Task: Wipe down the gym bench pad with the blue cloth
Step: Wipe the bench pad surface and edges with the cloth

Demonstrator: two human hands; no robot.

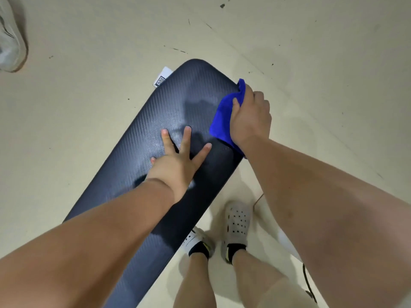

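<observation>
The dark, ribbed gym bench pad [142,138] runs diagonally from the lower left to the upper middle of the view. My left hand [178,158] lies flat on the middle of the pad with its fingers spread. At the pad's right edge, near the far end, my right hand [250,117] holds the blue cloth [222,116]. The fingers curl over the cloth and down the pad's side. Part of the cloth hangs over that edge beneath my wrist.
A white tag [162,77] sticks out from under the pad's far left corner. My two feet in pale perforated clogs [236,221] stand on the beige floor right of the pad. A grey shoe [11,41] lies far left. A dark cable [308,283] trails at lower right.
</observation>
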